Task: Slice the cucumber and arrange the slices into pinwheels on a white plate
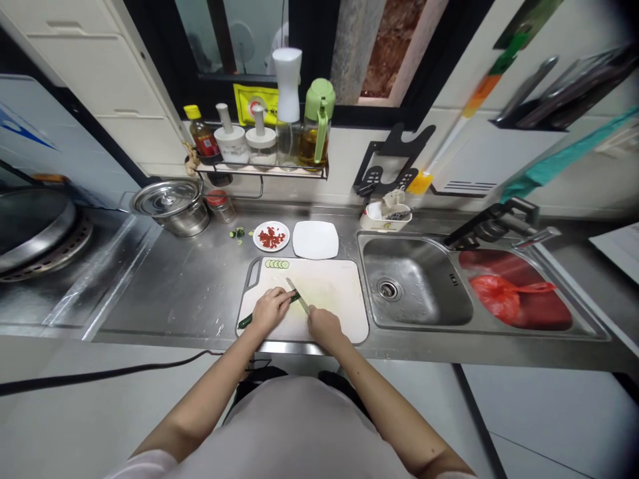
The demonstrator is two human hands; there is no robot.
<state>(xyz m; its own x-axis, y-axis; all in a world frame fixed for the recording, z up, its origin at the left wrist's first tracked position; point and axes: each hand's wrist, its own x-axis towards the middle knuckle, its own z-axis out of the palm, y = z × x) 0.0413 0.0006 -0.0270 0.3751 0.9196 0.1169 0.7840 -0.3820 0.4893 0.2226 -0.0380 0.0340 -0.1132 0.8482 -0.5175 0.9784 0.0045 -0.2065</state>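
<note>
Pale shirt, steel counter (cutting board atop), window behind.

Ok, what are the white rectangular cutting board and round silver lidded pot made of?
White rectangular cutting board: probably matte plastic, given its even, grainless face. Round silver lidded pot: likely polished stainless steel, from its bright reflections.

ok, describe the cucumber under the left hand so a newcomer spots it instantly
Find the steel counter left of the sink; a white cutting board lies on it. On the board, the left hand holds down the cucumber, slanting from the near left corner toward the knife. It's the one long, dark green piece, unlike the pale round slices in a row near the far edge.
</note>
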